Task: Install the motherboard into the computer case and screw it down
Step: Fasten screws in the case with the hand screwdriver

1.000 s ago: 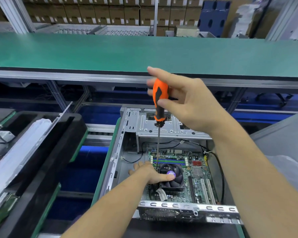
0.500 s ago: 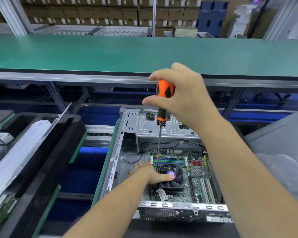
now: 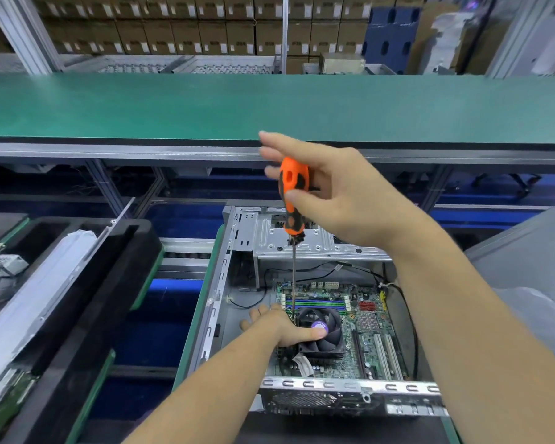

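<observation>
1. Two hands are working: the right hand (image 3: 350, 193) is grasping the orange screwdriver (image 3: 293, 193) upright, thumb pinching, fingers partly extended.
2. The left hand (image 3: 282, 325) is resting, fingers relaxed, on the motherboard (image 3: 366, 331) lying inside the computer case (image 3: 225, 302).

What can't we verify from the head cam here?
- Screwdriver tip and the screw: head view, hidden behind left hand.
- Right hand fingertips: motion-blurred.
- Motherboard near edge: hidden by case rail.
- Other screws: too small.

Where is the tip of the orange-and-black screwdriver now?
Head view, centre: the orange-and-black screwdriver stands upright, tip beside the black cooler fan's far-left corner, near the left hand.
</observation>
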Available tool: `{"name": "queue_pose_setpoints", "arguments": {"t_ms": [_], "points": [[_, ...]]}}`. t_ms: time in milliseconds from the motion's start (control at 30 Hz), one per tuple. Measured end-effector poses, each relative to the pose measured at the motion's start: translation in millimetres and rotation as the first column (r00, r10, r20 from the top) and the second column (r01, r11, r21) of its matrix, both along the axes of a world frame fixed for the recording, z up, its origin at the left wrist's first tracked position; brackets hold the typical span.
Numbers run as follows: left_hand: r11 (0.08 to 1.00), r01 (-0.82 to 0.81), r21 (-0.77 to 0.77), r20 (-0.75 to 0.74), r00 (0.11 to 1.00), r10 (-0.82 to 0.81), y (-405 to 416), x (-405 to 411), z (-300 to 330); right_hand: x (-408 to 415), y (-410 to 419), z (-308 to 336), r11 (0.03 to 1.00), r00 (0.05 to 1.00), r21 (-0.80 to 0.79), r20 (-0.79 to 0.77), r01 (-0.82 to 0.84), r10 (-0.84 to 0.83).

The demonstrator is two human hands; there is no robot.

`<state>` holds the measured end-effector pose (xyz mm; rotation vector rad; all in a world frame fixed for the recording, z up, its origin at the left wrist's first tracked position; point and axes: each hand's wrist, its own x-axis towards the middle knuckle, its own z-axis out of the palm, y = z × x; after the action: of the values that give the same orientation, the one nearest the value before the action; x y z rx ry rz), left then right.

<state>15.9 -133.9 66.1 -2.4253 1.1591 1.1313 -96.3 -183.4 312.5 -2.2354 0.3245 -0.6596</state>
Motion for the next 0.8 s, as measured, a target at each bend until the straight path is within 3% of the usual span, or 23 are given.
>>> {"name": "queue_pose_setpoints", "arguments": {"t_ms": [33, 167, 233, 333, 367, 500, 567, 700, 800], "points": [[1.0, 0.002, 0.002, 0.004, 1.0, -0.002, 0.0, 0.0, 0.3, -0.2, -1.2, 0.8, 0.999, 1.0, -0.037, 0.016, 0.009, -0.008], [1.0, 0.005, 0.004, 0.007, 1.0, -0.005, 0.8, -0.7, 1.1, 2.6, -5.8, 2.6, 0.899, 0.952, -0.317, 0.043, 0.302, -0.304], [1.0, 0.005, 0.0, 0.01, 1.0, -0.005, 0.9, -0.4, 1.6, 3.0, -4.0, 1.1, 0.929, 0.965, -0.281, -0.03, 0.241, -0.259], [1.0, -0.007, -0.002, 0.001, 1.0, 0.007, 1.7, -1.8, 2.1, -3.5, 0.1, 1.8, 0.999, 0.998, -0.04, -0.057, -0.001, -0.001], [1.0, -0.013, -0.003, -0.001, 1.0, 0.013, 1.9, -1.9, 2.6, -4.5, 0.4, 3.6, 0.999, 0.999, -0.03, -0.043, -0.034, 0.032], [1.0, -0.005, 0.004, 0.005, 1.0, 0.005, 2.1, -2.3, 4.0, 2.0, -1.0, 7.7, 0.938, 0.98, -0.293, -0.008, 0.188, -0.199], [1.0, -0.001, 0.018, 0.009, 1.0, 0.001, 1.6, -2.7, 5.0, 3.7, -0.3, 5.8, 0.925, 0.968, -0.303, -0.031, 0.227, -0.248], [1.0, 0.004, 0.028, 0.011, 1.0, -0.004, 0.3, -2.5, 4.8, -2.9, -1.3, 1.7, 0.993, 0.996, -0.097, -0.05, 0.063, -0.068], [1.0, 0.003, 0.019, 0.012, 1.0, -0.003, 0.2, -1.7, 3.1, -0.5, -6.1, 0.4, 0.951, 0.984, -0.256, 0.023, 0.175, -0.175]]}}
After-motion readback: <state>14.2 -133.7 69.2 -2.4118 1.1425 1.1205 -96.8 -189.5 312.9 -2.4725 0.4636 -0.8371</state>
